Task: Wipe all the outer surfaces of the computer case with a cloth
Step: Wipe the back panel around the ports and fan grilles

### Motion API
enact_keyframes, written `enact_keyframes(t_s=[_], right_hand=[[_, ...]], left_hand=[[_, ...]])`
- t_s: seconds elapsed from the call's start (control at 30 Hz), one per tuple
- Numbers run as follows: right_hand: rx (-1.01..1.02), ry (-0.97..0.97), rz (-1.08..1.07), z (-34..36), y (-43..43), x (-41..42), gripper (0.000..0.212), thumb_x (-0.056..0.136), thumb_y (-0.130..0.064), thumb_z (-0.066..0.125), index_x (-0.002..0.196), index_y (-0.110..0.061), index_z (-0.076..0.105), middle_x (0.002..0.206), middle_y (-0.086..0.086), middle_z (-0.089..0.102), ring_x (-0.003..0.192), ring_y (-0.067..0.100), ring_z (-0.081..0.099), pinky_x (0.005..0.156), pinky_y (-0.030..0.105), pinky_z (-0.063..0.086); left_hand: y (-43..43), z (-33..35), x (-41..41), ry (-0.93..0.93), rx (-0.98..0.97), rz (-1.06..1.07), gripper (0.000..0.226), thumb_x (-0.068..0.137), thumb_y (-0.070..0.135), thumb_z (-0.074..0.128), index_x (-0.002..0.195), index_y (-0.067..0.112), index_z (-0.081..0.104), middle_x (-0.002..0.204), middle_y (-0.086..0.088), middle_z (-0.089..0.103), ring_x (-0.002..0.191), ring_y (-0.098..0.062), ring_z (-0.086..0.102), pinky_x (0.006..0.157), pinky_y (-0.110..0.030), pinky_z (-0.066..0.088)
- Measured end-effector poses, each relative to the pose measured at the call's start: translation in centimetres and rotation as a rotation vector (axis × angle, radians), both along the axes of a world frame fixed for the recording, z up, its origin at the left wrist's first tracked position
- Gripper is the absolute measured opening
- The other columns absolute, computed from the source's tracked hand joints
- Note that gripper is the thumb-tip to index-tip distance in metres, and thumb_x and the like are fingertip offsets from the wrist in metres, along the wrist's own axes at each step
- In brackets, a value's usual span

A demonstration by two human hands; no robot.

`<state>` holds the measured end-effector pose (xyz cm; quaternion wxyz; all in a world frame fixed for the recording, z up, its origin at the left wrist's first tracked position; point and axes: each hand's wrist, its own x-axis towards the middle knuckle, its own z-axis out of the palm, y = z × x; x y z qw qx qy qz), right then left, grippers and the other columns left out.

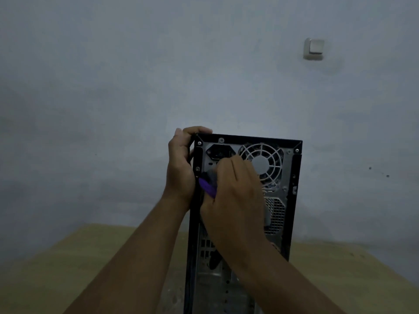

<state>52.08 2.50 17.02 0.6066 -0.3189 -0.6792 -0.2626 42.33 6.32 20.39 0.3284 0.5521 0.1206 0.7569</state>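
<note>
Head view: wiping the rear panel of the computer case (pixel 287 165), set upright on a tan table (pixel 90 257) in front of a pale wall (pixel 113 87); steadying it with the left hand (pixel 179 168), fingers hooked over the top left corner and palm along the side edge, a closed, firm hold on the case; pressing a bunched purple-and-grey cloth (pixel 207 185) to the panel with the right hand (pixel 235 191), fingers curled round it, just below the power socket (pixel 218 152) and left of the fan grille (pixel 275 152).

Judged as mid-task: rear face in hand, upper left part under the cloth; no telling from here which other faces are done.

Next, probably: sweeping across the grille and down over the vent mesh (pixel 275 214) and the slots below, with light pressure so as not to snag on screws and cut-outs; then turning the case for another face, which calls for a firm left-hand hold, the case being tall, narrow and apt to tip.

As to containers: only the case itself, closed on the faces seen; inside, nothing visible but the fan hub (pixel 260 165) behind the grille.

High on the wall, a light switch (pixel 314 49).
</note>
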Motion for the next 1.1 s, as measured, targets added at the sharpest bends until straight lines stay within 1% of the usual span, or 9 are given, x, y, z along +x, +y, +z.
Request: enact_keyframes(t_s=[0.1,0.3,0.37,0.57,0.67,0.83,0.93,1.0,1.1], right_hand=[[0.077,-0.176,-0.064,0.4,0.1,0.8,0.016,0.070,0.002,0.054,0.080,-0.011,0.049,0.079,0.008,0.049,0.074,0.023,0.043,0.069,0.030,0.026],[0.086,-0.617,0.017,3.4,0.6,4.6,0.019,0.064,-0.011,0.041,0.079,-0.013,0.051,0.082,0.004,0.052,0.077,0.020,0.042,0.067,0.032,0.033],[0.043,-0.573,0.011,3.9,0.6,4.4,0.017,0.063,-0.011,0.043,0.078,-0.018,0.040,0.080,0.001,0.045,0.076,0.017,0.035,0.068,0.031,0.029],[0.023,-0.106,-0.027,0.4,0.4,0.7,0.030,0.066,-0.004,0.054,0.080,-0.019,0.031,0.081,-0.001,0.036,0.079,0.016,0.027,0.073,0.028,0.022],[0.057,-0.159,-0.011,0.4,0.6,0.9,0.025,0.065,-0.003,0.055,0.078,-0.016,0.039,0.080,0.005,0.043,0.077,0.019,0.033,0.071,0.030,0.022],[0.022,-0.534,0.083,0.3,1.0,4.6,0.016,0.064,-0.008,0.051,0.079,-0.013,0.049,0.083,0.003,0.049,0.082,0.020,0.041,0.074,0.030,0.024],[-0.046,-0.359,0.175,-0.1,1.3,5.9,0.021,0.068,-0.006,0.066,0.078,-0.014,0.049,0.082,0.000,0.046,0.080,0.018,0.040,0.071,0.034,0.033],[-0.029,-0.217,0.212,0.0,1.3,5.7,0.024,0.074,-0.007,0.065,0.078,-0.016,0.044,0.083,-0.001,0.042,0.079,0.018,0.040,0.069,0.034,0.036],[0.041,-0.192,0.018,-0.3,1.2,4.6,0.025,0.070,-0.004,0.070,0.083,-0.012,0.050,0.088,0.007,0.048,0.083,0.026,0.046,0.071,0.041,0.042]], left_hand=[[-0.1,0.0,-0.1,0.013,0.000,0.017,0.057,0.096,0.053,0.026,0.104,0.012,0.064,0.112,-0.016,0.061,0.105,-0.033,0.060,0.096,-0.052,0.049],[-0.2,0.1,-0.1,0.035,0.024,-0.004,0.056,0.096,0.052,0.025,0.104,0.011,0.062,0.102,-0.013,0.063,0.095,-0.027,0.062,0.085,-0.041,0.051],[-0.1,0.1,-0.1,0.036,0.023,0.006,0.056,0.097,0.052,0.025,0.104,0.011,0.063,0.105,-0.016,0.061,0.097,-0.029,0.062,0.086,-0.041,0.050],[-0.2,0.1,0.1,0.013,0.030,-0.018,0.056,0.097,0.051,0.025,0.104,0.009,0.062,0.111,-0.016,0.059,0.102,-0.029,0.061,0.090,-0.042,0.051],[-0.2,0.1,-0.1,0.013,0.030,0.000,0.056,0.097,0.051,0.024,0.103,0.010,0.062,0.109,-0.014,0.062,0.101,-0.028,0.063,0.090,-0.043,0.052],[-0.1,0.1,-0.1,0.028,0.023,0.030,0.057,0.098,0.052,0.023,0.105,0.012,0.063,0.111,-0.019,0.060,0.104,-0.035,0.059,0.092,-0.051,0.049],[-0.2,0.0,-0.1,0.033,0.022,0.041,0.057,0.098,0.052,0.023,0.106,0.012,0.064,0.113,-0.020,0.059,0.105,-0.036,0.059,0.090,-0.051,0.050],[-0.3,0.0,0.0,0.029,0.019,0.051,0.057,0.098,0.052,0.023,0.105,0.012,0.064,0.113,-0.019,0.060,0.105,-0.035,0.060,0.089,-0.049,0.051],[-0.3,0.0,0.0,0.036,0.003,0.069,0.056,0.098,0.052,0.024,0.104,0.015,0.066,0.114,-0.018,0.061,0.109,-0.040,0.059,0.094,-0.053,0.050]])
